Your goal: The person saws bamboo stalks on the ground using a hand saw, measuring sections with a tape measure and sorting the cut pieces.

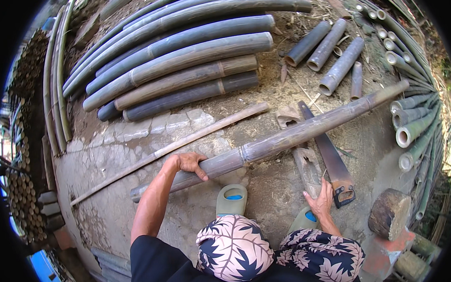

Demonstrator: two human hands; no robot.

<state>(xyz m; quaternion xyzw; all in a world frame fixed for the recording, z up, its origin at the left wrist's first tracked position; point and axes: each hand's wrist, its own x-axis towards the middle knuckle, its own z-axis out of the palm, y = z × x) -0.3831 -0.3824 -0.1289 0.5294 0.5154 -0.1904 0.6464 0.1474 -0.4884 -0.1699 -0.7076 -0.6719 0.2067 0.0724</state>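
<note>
A long bamboo pole (280, 139) lies slantwise in front of me, its near end to the left. My left hand (186, 164) is closed over the pole near that end. Beneath the pole runs a notched wooden block (307, 165), with hollows cut in its upper face. At the block's near end my right hand (320, 200) grips it, thumb on one side and fingers on the other. A handsaw (332, 159) with a wooden handle rests just right of the block, its blade passing under the pole.
A thin wooden stick (171, 145) lies left of the pole. Long bamboo poles (192, 47) are stacked at the far left. Short cut tubes (341, 67) lie at the far right. More bamboo (414, 129) lines the right edge, near a log stump (389, 214).
</note>
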